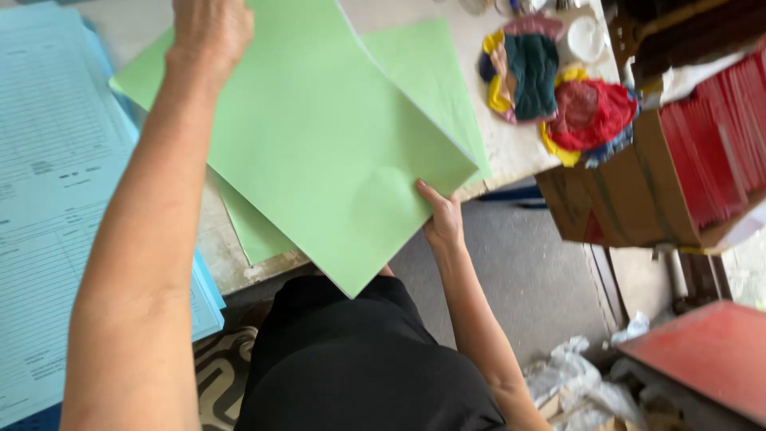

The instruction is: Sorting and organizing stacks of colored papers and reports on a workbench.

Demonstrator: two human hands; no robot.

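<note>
A large light-green paper sheet is lifted off the worktable, tilted toward me. My left hand grips its far edge at the top of the view. My right hand pinches the sheet's near right corner, thumb on top. More green sheets lie flat on the table underneath, sticking out to the right and at the lower left.
A stack of blue printed forms lies at the left. Coloured cloth rags sit at the table's right end. A cardboard box of red sheets stands right; a red board and crumpled plastic lie on the floor.
</note>
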